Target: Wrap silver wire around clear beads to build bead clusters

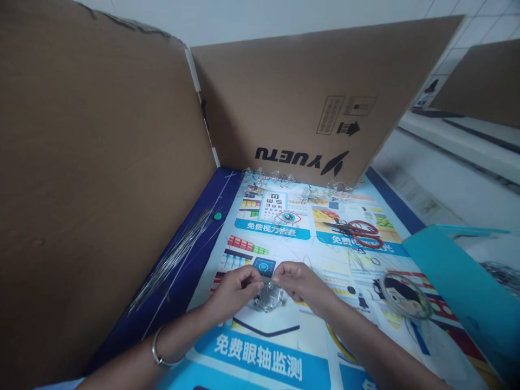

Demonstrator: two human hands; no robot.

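My left hand [238, 287] and my right hand [298, 283] meet over the printed poster [260, 357] on the table, fingers pinched together. Between them, just below the fingertips, hangs a small cluster of clear beads [268, 297], likely on thin wire. Both hands pinch at the top of this cluster. A silver bangle [160, 355] sits on my left wrist.
Cardboard walls [101, 162] stand on the left and at the back. A bundle of thin wires [174, 257] lies along the left. Red-handled scissors [363, 233] lie further back. A clear round dish [404, 295] and a teal box [463, 287] are on the right.
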